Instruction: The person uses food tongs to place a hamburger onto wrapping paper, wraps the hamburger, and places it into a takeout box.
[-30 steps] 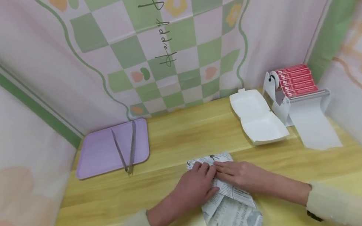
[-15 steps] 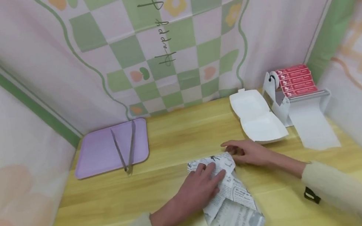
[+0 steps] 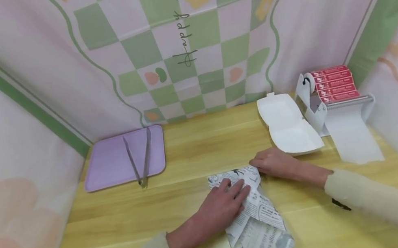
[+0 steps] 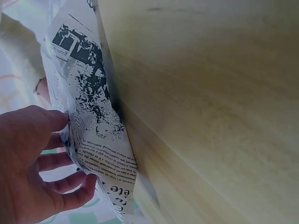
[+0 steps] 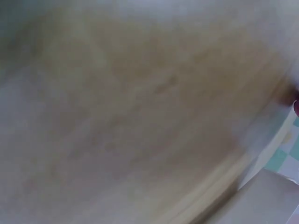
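Observation:
A folded sheet of newsprint-patterned wrapping paper (image 3: 257, 232) lies on the wooden table before me, its folded layers crossing in the middle. Whatever may be inside it is hidden. My left hand (image 3: 219, 207) rests on top of the paper, its fingers spread and slightly bent. In the left wrist view, the fingers of the left hand (image 4: 28, 163) touch the side of the raised paper (image 4: 93, 98). At the paper's far right corner, my right hand (image 3: 275, 164) pinches the edge with curled fingers. The right wrist view is blurred and shows mostly table.
A purple tray (image 3: 111, 162) with metal tongs (image 3: 145, 158) across it stands at the back left. An open white takeaway box (image 3: 294, 135) lies just beyond my right hand. Behind it stands a dispenser with a roll of red labels (image 3: 336, 84). Printed curtains (image 3: 209, 53) close off the back.
My right hand has left the middle of the paper, moved right, and its fingers have closed at the far right corner. My left hand stays on the paper, with its fingers spread wider.

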`<state>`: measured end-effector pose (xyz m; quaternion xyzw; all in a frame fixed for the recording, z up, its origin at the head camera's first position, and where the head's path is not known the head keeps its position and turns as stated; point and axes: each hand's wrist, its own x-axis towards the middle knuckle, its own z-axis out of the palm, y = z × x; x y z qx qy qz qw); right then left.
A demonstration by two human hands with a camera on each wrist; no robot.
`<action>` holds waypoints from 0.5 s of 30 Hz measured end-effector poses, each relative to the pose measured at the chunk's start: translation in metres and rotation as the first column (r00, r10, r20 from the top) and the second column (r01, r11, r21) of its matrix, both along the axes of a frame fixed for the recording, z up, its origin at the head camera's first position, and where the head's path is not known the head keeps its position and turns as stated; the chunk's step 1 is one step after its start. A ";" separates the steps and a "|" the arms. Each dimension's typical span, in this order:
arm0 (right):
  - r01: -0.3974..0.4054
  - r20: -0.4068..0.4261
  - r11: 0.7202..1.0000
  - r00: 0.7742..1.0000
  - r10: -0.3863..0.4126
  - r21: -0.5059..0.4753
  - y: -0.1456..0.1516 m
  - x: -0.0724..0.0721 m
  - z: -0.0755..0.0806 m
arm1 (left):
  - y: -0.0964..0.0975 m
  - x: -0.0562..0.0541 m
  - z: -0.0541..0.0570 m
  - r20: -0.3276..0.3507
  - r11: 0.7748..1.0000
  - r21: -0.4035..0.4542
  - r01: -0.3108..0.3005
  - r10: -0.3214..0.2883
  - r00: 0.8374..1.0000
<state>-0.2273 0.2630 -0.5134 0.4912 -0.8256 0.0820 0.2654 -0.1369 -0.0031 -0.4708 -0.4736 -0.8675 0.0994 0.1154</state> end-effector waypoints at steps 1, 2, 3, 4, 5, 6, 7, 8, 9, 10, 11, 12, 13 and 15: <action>0.004 -0.010 1.000 1.000 -0.004 0.013 0.001 0.000 0.001 | 0.000 0.000 0.001 -0.006 1.000 0.002 0.003 -0.003 1.000; 0.014 0.000 1.000 1.000 -0.014 0.022 0.001 0.000 0.002 | 0.000 0.000 0.001 -0.008 1.000 0.005 0.006 -0.006 1.000; 0.034 0.025 0.999 0.999 -0.035 0.028 0.003 0.002 0.004 | 0.000 0.000 0.002 -0.008 1.000 0.009 0.009 -0.009 1.000; 0.067 0.054 0.997 0.996 -0.069 0.033 0.004 0.004 0.007 | 0.000 0.000 0.002 0.003 1.000 0.016 0.010 -0.010 1.000; 0.095 0.080 0.995 0.992 -0.098 0.034 0.005 0.008 0.011 | 0.000 0.000 0.001 0.010 1.000 0.021 0.012 -0.012 1.000; 0.121 0.100 0.992 0.987 -0.124 0.034 0.007 0.012 0.016 | 0.000 0.000 0.001 0.023 1.000 0.025 0.014 -0.014 1.000; 0.139 0.116 0.990 0.983 -0.143 0.036 0.009 0.018 0.021 | 0.000 -0.001 0.001 0.035 0.999 0.027 0.016 -0.017 0.999; 0.138 0.125 0.990 0.982 -0.141 0.037 0.012 0.024 0.025 | 0.000 -0.001 0.000 0.047 0.999 0.028 0.019 -0.020 0.999; 0.127 0.115 0.991 0.985 -0.132 0.046 0.013 0.032 0.030 | -0.001 -0.001 0.000 0.060 0.999 0.030 0.022 -0.024 0.998; 0.096 0.098 0.994 0.990 -0.102 0.059 0.014 0.039 0.033 | -0.001 -0.002 -0.001 0.064 0.999 0.032 0.029 -0.031 0.997; 0.053 0.072 0.995 0.996 -0.059 0.081 0.014 0.047 0.035 | -0.001 -0.002 -0.001 0.063 0.999 0.037 0.038 -0.040 0.997; 0.016 0.050 0.994 0.998 -0.022 0.112 0.013 0.055 0.036 | -0.001 -0.003 -0.002 0.059 0.998 0.045 0.047 -0.049 0.997; -0.019 0.035 0.990 0.999 0.014 0.143 0.011 0.062 0.036 | -0.001 -0.004 -0.002 0.044 0.997 0.048 0.053 -0.055 0.998; -0.052 -0.001 0.979 0.999 0.053 0.197 0.005 0.074 0.033 | -0.002 -0.008 -0.002 0.003 0.996 0.061 0.060 -0.061 0.998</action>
